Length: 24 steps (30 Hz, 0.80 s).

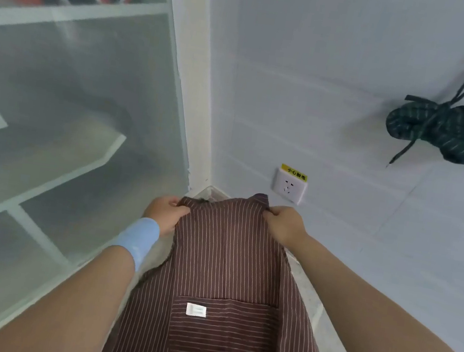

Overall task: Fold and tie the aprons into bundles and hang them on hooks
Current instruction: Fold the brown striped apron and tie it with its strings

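Nearest us hangs the lower part of a brown cloth apron with thin white stripes [227, 264]. Its patch pocket bears a small white label [196, 310] whose print is too small to read. Above the pocket, our left hand [164, 211], worn with a pale blue wristband [137, 238], and our right hand [283, 223] each pinch a top corner, holding the cloth spread between them. Just beyond the right-hand grip, a white wall socket [289, 186] sits under a yellow sticker [294, 172] with black characters, seemingly 小心触电. Farther up and right of the grips, a dark green striped apron bundle [442, 131] hangs by its loop on the white tiled wall [297, 80]. Left of the grips stands a white shelf unit with frosted panels [53, 121].
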Tool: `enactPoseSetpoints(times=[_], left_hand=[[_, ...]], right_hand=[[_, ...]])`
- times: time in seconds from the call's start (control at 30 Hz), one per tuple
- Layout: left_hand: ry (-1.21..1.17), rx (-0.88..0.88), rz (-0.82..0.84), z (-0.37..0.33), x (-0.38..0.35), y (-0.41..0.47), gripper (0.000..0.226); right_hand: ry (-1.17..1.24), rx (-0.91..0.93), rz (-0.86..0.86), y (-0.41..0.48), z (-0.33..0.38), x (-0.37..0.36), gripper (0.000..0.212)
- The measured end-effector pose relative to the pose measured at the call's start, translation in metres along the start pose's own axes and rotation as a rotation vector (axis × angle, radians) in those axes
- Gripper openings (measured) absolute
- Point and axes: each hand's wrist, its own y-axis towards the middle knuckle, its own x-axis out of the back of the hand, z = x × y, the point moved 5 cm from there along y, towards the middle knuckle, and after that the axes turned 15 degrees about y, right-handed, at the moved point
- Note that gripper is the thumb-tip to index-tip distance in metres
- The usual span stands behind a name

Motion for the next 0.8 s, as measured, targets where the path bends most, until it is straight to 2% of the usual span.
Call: enactPoseSetpoints(times=[0.13,0.2,0.27,0.33,0.4,0.47,0.5,0.53,0.67,0.73,0.8], left_hand=[[0.095,-0.032,0.005,0.026,-0.043,0.020,0.015],[0.102,-0.011,0.043,0.042,-0.063,0.025,0.018],[0.052,0.006,0.071,0.054,-0.078,0.026,0.012],[-0.011,0.011,0.096,0.065,-0.087,0.025,0.019],[0.085,-0.054,0.152,0.075,-0.096,0.022,0.018],[0.284,-0.132,0.276,0.090,-0.110,0.014,0.024],[0.387,-0.151,0.347,0.099,-0.118,0.010,0.021],[0.473,-0.153,0.423,0.109,-0.127,0.005,0.015],[0.760,-0.085,0.705,0.143,-0.164,-0.013,0.052],[0.757,-0.070,0.686,0.149,-0.176,-0.016,0.056],[0.651,-0.054,0.580,0.147,-0.182,-0.017,0.054]], right_hand=[[-0.022,-0.107,0.080,0.012,-0.059,-0.030,0.027],[-0.001,-0.157,0.027,0.015,-0.083,-0.038,0.025],[-0.047,-0.107,-0.056,0.021,-0.100,-0.041,0.026],[-0.127,0.012,-0.071,0.021,-0.111,-0.044,0.025],[-0.220,0.132,0.012,0.013,-0.122,-0.047,0.022],[-0.435,0.221,0.126,0.000,-0.140,-0.051,0.021],[-0.547,0.238,0.176,-0.007,-0.151,-0.052,0.023],[-0.639,0.229,0.231,-0.013,-0.162,-0.054,0.028],[-0.945,0.032,0.465,-0.035,-0.197,-0.068,0.057],[-0.915,0.010,0.426,-0.043,-0.201,-0.073,0.053],[-0.792,0.035,0.366,-0.048,-0.198,-0.080,0.044]])
